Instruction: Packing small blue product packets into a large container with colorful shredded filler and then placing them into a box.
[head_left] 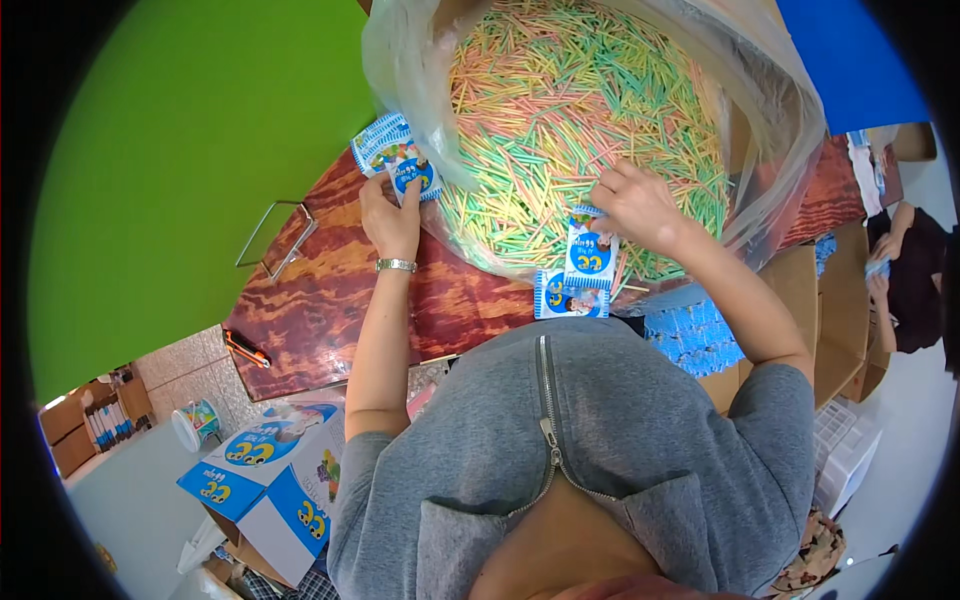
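- Pastel sticks (560,110) in pink, yellow, green and orange fill the big clear plastic bag (420,60) in front of you; they look thin, light and loose, so expect them to slide over each other and spill if you rake at them.
- Your right hand (640,205) rests on the heap at its near edge, fingers curled down into the sticks, apparently pinching a few; the pictures do not show how many.
- Just below that hand, a small blue-and-white packet (588,250) stands against the bag's near wall, with a second packet (560,297) lying beside it on the worktop (330,290).
- Your left hand (392,215) is closed on a fanned bunch of packets (395,155) at the bag's left side, thumb and fingers clamped on their lower edges.
- The packets look like thin, glossy card or film: light, bendable, a little slippery. Hold them by an edge near the mouth, not the middle, so that they stay open.
- Take the sticks in a small parallel bundle near mid-length; they seem brittle enough to snap if you squeeze hard or bend them.
- The bag's wall is soft and gives no support, so don't lean on it.
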